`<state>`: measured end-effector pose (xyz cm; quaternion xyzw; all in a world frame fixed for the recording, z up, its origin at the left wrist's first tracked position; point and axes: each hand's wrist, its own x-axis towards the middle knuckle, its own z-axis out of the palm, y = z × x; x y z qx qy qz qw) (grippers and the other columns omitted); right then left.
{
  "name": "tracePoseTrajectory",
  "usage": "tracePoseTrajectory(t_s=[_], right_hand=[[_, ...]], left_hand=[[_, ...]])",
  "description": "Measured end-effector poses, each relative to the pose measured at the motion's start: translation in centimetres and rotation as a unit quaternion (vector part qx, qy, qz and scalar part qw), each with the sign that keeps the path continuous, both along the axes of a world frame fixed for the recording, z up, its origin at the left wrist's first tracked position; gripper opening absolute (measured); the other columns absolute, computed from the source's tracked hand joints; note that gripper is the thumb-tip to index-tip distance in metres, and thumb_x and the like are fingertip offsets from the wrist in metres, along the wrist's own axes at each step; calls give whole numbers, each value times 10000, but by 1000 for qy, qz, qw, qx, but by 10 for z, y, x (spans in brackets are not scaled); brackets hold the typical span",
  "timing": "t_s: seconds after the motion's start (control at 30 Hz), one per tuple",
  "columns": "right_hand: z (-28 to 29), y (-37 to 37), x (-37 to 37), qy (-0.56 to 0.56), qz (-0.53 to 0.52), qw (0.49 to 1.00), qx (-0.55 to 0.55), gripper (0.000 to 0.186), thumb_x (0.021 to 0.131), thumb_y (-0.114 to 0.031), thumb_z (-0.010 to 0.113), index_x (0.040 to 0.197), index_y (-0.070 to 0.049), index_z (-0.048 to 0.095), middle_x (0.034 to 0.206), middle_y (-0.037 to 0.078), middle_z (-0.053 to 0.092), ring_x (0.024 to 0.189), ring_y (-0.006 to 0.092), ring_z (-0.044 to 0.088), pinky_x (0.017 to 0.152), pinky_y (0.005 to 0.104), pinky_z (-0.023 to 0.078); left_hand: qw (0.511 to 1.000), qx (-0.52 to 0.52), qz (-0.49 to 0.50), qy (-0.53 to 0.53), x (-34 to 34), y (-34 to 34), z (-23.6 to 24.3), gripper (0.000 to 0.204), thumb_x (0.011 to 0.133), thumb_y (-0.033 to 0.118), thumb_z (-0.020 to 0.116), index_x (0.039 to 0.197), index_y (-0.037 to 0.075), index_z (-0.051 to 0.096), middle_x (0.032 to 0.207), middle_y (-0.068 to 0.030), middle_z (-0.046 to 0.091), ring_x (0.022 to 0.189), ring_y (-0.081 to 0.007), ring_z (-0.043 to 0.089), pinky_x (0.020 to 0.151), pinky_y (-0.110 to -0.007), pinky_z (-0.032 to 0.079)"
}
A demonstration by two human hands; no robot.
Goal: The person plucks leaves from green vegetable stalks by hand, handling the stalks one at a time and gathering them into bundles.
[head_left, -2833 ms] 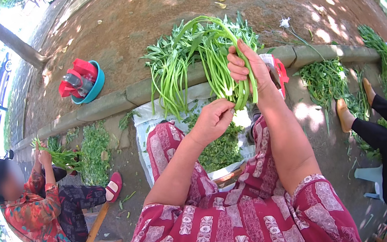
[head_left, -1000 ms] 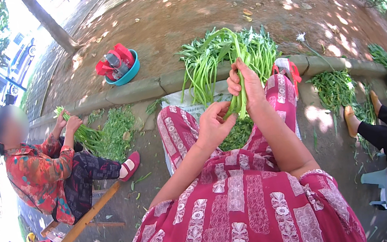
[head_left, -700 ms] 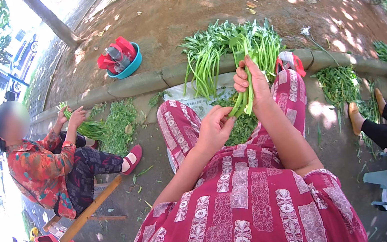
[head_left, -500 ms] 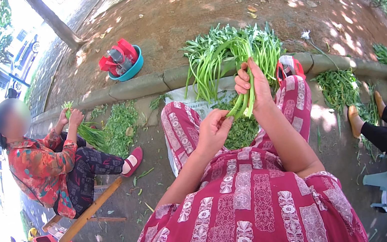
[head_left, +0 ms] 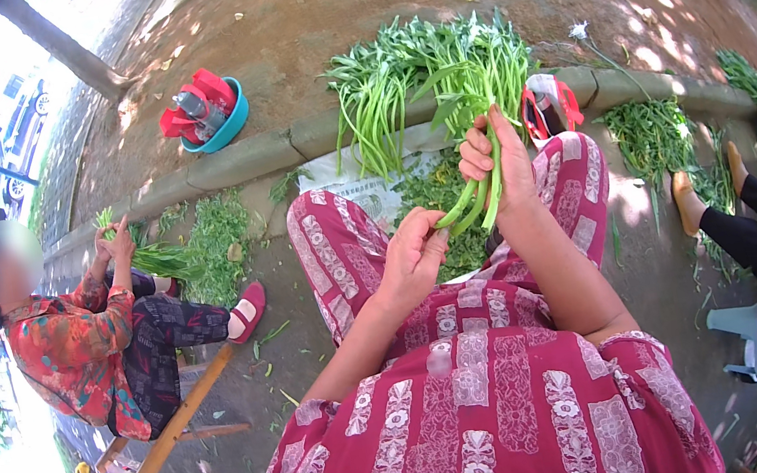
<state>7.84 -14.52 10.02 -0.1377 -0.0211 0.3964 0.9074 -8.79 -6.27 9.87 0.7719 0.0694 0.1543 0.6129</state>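
My right hand (head_left: 501, 163) grips a small bunch of long green leafy stems (head_left: 493, 200), holding it upright and tilted between my raised knees. My left hand (head_left: 409, 261), lower and to the left, pinches the end of one stem (head_left: 462, 200) with thumb and fingers. Beyond them a large pile of leafy greens (head_left: 376, 98) lies along the curb, stems hanging toward me. Below, a printed white sheet (head_left: 362, 192) carries loose picked leaves (head_left: 424, 180), partly hidden by my hands and knees.
A blue basin (head_left: 232, 126) with red bags and a bottle sits beyond the curb (head_left: 257, 157). A red-white bag (head_left: 555, 100) is by my right knee. A person (head_left: 71, 359) works greens on my left beside a wooden bench (head_left: 179, 417); another person's legs (head_left: 745, 238) are at right.
Both hands keep hold of the stems, shifting slightly. My knees show higher in view than in the oldest frame. The person at left has raised their hands slightly with their bunch.
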Motion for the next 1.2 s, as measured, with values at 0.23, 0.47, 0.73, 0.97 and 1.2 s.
tracePoseTrajectory(t_s=[0.23,0.47,0.73,0.97,1.2], right_hand=[[-11,2,-3,14,-15,998,-53,226,917,-308,480,821,-104,488,545,-10,387,414,91,330,366,230,265],[-32,11,-3,3,-23,994,-109,215,917,-306,478,841,-104,476,562,-8,382,426,94,338,373,234,266],[-76,6,10,4,-1,990,-139,229,908,-325,497,852,-104,479,556,-4,364,416,99,327,368,240,258],[-83,-10,46,-16,0,1000,-14,282,927,-348,452,835,-90,518,546,-13,371,408,95,329,362,236,269],[-83,-14,44,0,71,996,47,261,933,-324,446,864,-87,529,552,-10,369,412,98,338,367,234,281]], left_hand=[[999,-20,26,39,3,4,-25,105,888,77,440,860,10,516,682,-11,486,539,-63,465,498,-193,400],[976,-199,64,69,9,0,-49,125,876,84,418,799,23,495,608,-17,484,461,-74,453,438,-205,389],[957,-239,51,157,25,0,-76,111,817,82,445,738,28,502,511,-12,461,355,-91,402,360,-219,359],[919,-305,-67,239,17,1,-79,93,769,42,442,724,20,520,510,-22,479,387,-104,455,381,-214,379],[928,-321,10,190,20,8,-80,123,794,34,498,866,3,593,708,-38,550,554,-97,529,409,-210,438]])
